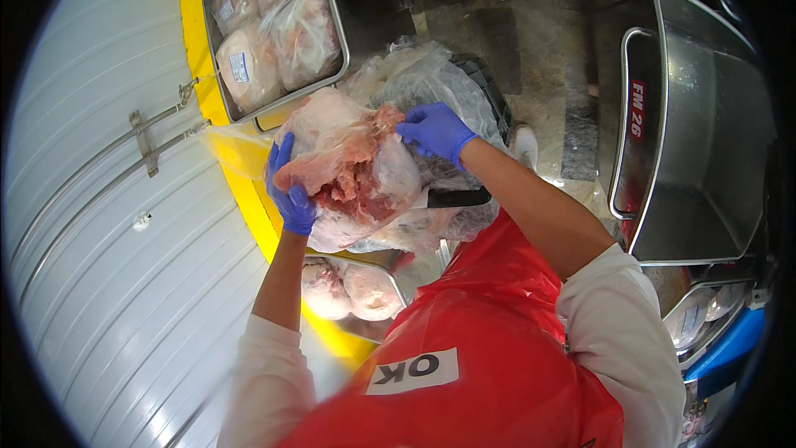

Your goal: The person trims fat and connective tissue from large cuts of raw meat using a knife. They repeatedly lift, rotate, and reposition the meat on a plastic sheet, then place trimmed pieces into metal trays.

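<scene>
A large piece of raw meat [356,162], with pale skin and torn pink-red flesh, lies in front of me on crumpled clear plastic [435,75]. My left hand [290,191], in a blue glove, grips its left side with the thumb over the flesh. At the upper right edge of the meat, my blue-gloved right hand [435,130] pinches a flap of flesh with bent fingers. A knife with a black handle [458,198] lies below my right hand, beside the meat. Part of its pale blade is hidden.
A metal tub [341,29] with several bagged meat pieces stands at the far left. Another tub with meat pieces [369,292] is nearer. A deep metal tub [705,141] with a side handle is on the right. A yellow band [249,199] borders the white ribbed wall [124,241] and its pipes.
</scene>
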Demonstrator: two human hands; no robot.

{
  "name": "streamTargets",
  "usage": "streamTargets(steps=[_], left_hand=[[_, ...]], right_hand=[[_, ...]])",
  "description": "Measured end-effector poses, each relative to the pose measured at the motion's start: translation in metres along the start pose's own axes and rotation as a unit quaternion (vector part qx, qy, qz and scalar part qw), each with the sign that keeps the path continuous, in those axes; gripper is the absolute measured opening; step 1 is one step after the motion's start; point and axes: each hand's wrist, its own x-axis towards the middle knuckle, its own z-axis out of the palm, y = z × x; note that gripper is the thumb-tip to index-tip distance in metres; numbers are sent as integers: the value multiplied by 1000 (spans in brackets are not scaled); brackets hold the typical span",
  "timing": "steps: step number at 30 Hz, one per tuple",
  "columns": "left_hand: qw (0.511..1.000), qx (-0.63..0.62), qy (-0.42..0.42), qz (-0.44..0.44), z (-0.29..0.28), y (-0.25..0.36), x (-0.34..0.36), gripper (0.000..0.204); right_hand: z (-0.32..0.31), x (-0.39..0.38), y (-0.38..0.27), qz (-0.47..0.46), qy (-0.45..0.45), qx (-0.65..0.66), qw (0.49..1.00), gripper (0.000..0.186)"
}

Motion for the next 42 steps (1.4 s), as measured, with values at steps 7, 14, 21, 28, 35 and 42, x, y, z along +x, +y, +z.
streamTargets(steps=[7,14,21,28,35,42], left_hand=[[1000,5,-5,-1,-1,3,-3,95],[1000,8,-9,4,0,8,1,92],[1000,-18,24,-9,-7,13,-14,81],[934,328,-47,135,-22,131,6,78],[925,366,-4,97,2,105,30,103],[967,249,-42,33,4,88,45,87]], right_hand=[[-24,-10,20,-88,105,-189,972,24],[13,-106,63,-342,79,-521,778,20],[25,-139,97,-315,58,-705,632,19],[25,-123,81,-256,45,-758,598,20],[47,-163,61,-277,48,-665,692,22],[43,-305,-25,-145,104,-656,734,27]])
